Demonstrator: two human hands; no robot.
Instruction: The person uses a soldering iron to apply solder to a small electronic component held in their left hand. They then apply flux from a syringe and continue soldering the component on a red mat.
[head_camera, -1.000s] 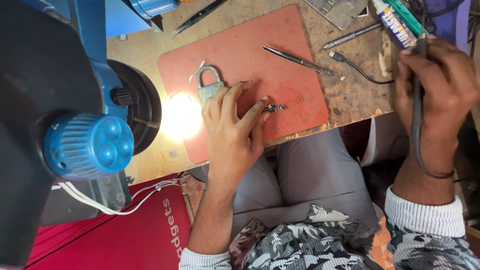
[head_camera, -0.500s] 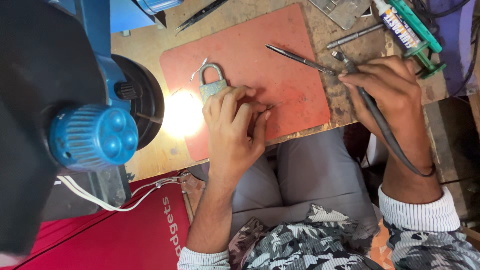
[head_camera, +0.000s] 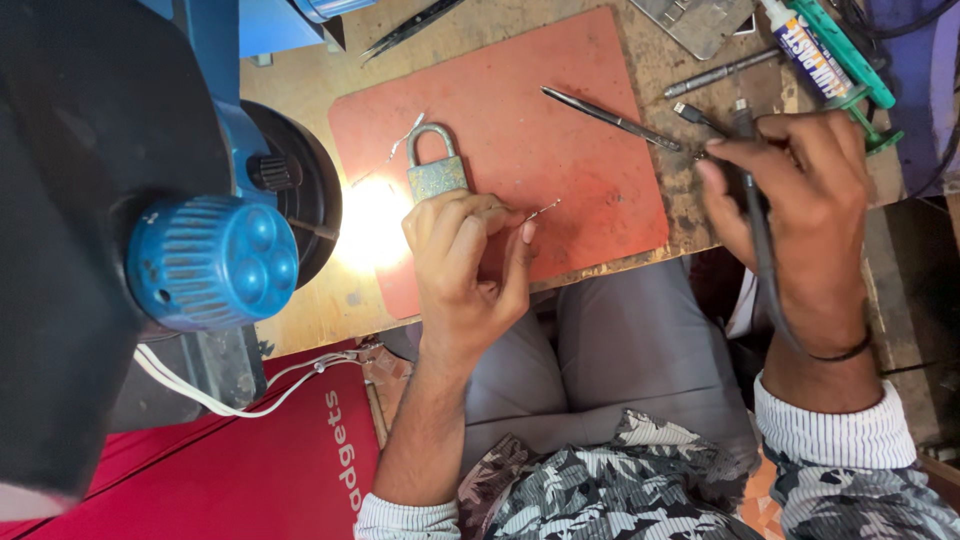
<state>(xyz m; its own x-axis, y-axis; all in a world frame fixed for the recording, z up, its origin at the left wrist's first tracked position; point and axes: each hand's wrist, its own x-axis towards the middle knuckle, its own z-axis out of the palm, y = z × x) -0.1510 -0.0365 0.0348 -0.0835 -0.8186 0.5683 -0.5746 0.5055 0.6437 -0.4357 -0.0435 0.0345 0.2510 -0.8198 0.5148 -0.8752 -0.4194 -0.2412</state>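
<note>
A small grey padlock (head_camera: 437, 168) lies on a red work mat (head_camera: 560, 190) on the wooden bench. My left hand (head_camera: 467, 268) rests just below the padlock, fingertips pinching a thin metal wire (head_camera: 541, 210) that pokes out to the right. My right hand (head_camera: 795, 205) hovers over the mat's right edge and grips a dark pen-shaped tool with a cable (head_camera: 757, 215), its tip pointing up and away from me.
A blue and black microscope (head_camera: 205, 255) with a lit lamp spot fills the left. Tweezers (head_camera: 610, 117) lie on the mat. A metal rod (head_camera: 720, 72), a white tube (head_camera: 805, 45), a green tool (head_camera: 845, 60) and black tweezers (head_camera: 410, 28) lie at the back.
My right hand moved left from the bench's right side toward the mat with the cabled tool. My left hand shifted slightly, now pinching the thin wire below the padlock.
</note>
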